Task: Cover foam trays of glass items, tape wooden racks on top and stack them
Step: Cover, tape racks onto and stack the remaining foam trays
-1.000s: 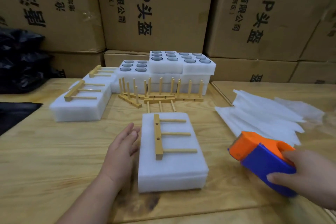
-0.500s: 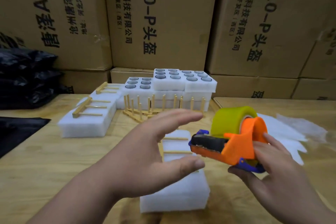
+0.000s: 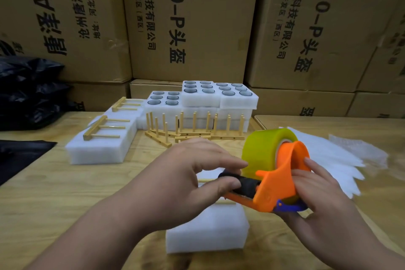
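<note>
Foam tray [image 3: 208, 230], covered, lies on the wooden table [image 3: 43, 193] right under both hands, its wooden rack [image 3: 206, 180] mostly hidden by them. The right hand [image 3: 324, 210] grips the orange tape dispenser [image 3: 278, 186] from below, fingers curled around its frame. The left hand [image 3: 188, 182] pinches the dispenser's black front roller between thumb and fingers.

My left hand [image 3: 188, 182], open a moment ago, now pinches the tape dispenser [image 3: 274, 182] raised in my right hand [image 3: 324, 201].
</note>
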Demonstrator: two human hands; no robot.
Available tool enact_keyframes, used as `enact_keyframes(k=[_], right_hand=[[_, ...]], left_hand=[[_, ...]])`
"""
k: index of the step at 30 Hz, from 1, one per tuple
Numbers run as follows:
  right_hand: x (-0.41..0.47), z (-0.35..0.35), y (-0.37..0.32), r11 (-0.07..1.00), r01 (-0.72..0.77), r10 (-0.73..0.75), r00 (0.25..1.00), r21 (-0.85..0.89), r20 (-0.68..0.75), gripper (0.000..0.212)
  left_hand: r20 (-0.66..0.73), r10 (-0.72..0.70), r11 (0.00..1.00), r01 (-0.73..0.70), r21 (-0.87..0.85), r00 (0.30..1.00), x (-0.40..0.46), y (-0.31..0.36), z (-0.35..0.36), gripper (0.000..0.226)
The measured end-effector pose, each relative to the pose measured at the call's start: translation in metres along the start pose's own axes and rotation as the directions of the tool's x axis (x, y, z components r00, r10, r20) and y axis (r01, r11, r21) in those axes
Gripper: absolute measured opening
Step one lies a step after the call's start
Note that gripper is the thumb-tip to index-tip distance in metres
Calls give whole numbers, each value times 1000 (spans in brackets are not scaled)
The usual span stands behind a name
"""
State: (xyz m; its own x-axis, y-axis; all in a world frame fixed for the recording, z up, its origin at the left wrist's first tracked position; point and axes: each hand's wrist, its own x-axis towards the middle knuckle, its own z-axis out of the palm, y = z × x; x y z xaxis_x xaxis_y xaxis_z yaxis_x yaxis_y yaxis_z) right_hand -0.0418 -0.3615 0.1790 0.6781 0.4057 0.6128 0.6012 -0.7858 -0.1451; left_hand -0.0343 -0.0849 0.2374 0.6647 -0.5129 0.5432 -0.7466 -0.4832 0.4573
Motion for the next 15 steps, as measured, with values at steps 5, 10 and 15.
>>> enact_keyframes(k=[5, 10, 15], right_hand=[[3, 0, -4, 999, -36, 38, 996, -18, 76, 35], [15, -2, -10, 995, -4, -11, 989, 99, 147, 28], [35, -4, -13, 936, -131, 30, 955, 327, 296, 29]], left_hand=[[40, -146, 977, 150, -150, 989, 5, -3, -3, 30], [1, -313, 936, 308, -167, 950, 11, -14, -3, 13], [-82, -453, 865, 415, -284, 888, 17, -24, -5, 11]])
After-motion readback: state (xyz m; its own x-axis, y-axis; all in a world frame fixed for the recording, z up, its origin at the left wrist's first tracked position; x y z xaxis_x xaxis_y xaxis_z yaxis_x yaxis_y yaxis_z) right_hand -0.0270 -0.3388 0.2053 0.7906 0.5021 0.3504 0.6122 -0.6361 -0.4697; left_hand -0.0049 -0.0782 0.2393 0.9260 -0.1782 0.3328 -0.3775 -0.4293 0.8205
